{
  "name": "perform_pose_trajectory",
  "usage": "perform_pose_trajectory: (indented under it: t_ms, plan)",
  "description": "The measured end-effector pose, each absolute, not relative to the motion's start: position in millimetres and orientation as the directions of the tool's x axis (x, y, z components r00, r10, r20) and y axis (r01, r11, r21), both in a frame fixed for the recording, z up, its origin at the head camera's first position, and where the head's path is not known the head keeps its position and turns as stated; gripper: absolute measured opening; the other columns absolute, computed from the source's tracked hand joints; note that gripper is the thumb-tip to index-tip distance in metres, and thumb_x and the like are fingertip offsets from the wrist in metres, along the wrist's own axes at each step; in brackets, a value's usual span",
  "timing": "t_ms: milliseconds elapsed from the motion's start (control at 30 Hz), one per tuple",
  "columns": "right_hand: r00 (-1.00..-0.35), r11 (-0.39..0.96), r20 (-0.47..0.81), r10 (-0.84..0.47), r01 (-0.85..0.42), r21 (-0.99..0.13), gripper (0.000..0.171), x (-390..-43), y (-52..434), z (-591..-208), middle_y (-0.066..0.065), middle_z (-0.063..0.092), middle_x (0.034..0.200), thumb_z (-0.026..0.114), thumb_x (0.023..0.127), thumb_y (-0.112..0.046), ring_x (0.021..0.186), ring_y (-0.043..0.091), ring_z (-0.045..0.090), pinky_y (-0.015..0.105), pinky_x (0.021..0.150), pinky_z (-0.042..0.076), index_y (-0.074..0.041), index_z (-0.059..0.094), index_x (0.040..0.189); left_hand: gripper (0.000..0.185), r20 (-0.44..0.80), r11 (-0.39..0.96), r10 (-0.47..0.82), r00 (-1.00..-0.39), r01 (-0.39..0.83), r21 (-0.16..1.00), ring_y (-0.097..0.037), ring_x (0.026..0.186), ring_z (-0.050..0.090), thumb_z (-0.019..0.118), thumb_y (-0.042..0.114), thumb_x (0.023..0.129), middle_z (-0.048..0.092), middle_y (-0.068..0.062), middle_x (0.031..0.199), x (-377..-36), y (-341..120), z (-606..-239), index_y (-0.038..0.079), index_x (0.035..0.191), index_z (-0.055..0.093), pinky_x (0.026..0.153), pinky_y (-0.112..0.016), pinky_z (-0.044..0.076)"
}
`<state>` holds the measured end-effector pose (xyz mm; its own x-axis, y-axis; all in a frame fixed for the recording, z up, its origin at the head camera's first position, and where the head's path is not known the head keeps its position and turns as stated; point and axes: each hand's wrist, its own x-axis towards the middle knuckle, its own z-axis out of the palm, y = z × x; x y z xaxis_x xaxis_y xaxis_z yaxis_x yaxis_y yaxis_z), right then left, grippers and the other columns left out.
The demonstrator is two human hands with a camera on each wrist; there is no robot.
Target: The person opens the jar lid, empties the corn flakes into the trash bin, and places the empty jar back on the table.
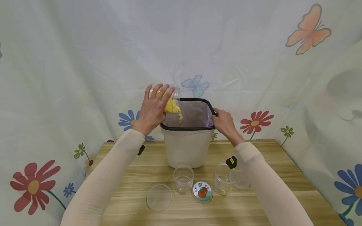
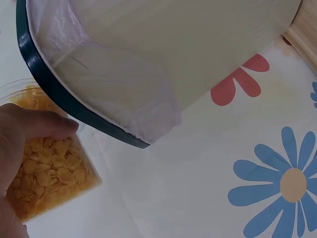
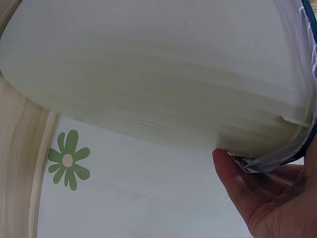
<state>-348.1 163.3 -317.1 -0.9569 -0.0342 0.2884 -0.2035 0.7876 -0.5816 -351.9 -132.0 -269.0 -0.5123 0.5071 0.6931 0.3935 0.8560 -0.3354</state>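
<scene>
My left hand (image 1: 154, 108) grips a clear plastic jar (image 1: 176, 93) tipped on its side over the left rim of a white trash bin (image 1: 186, 147). Yellow flakes (image 1: 172, 106) fill much of the jar, and a few spill from its mouth into the bin's opening. The left wrist view shows the thumb pressed along the jar wall, with the flakes (image 2: 49, 168) behind the plastic. At the opposite side, my right hand (image 1: 224, 123) holds the bin's black rim (image 1: 207, 103), its fingers around the edge and the liner bag (image 3: 267, 162). The bag lines the inside.
In front of the bin stand two clear jars, one in the middle (image 1: 183, 179) and one to the right (image 1: 222, 185). A round lid with a tomato picture (image 1: 202, 191) lies between them. Translucent lids lie at left (image 1: 159, 197) and right (image 1: 242, 179). Behind the wooden table (image 1: 133, 191) hangs a flowered curtain.
</scene>
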Motion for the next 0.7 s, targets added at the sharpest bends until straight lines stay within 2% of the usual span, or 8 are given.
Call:
perform_pose_trajectory:
  t_ms: [233, 700]
  plan:
    - [-0.957, 0.788, 0.287, -0.034, -0.202, -0.582, 0.050, -347.9, 162.7, -317.7, 0.024, 0.060, 0.133, 0.039, 0.101, -0.019, 0.111, 0.037, 0.060, 0.048, 0.090, 0.049, -0.003, 0.041, 0.148, 0.085, 0.680, 0.854, 0.512, -0.525, 0.396, -0.337, -0.030, 0.142, 0.031, 0.069, 0.011, 0.077, 0.039, -0.007, 0.151, -350.8, -132.4, -269.9, 0.020, 0.151, 0.029, 0.120, -0.055, 0.020]
    - [-0.958, 0.790, 0.285, -0.032, -0.199, -0.579, 0.050, -347.8, 162.7, -317.7, 0.024, 0.060, 0.134, 0.038, 0.101, -0.019, 0.116, 0.038, 0.059, 0.050, 0.094, 0.048, -0.004, 0.041, 0.149, 0.083, 0.669, 0.835, 0.548, -0.503, 0.375, -0.402, -0.030, 0.143, 0.030, 0.064, 0.009, 0.079, 0.036, -0.007, 0.153, -350.8, -134.7, -271.9, 0.019, 0.153, 0.026, 0.120, -0.055, 0.020]
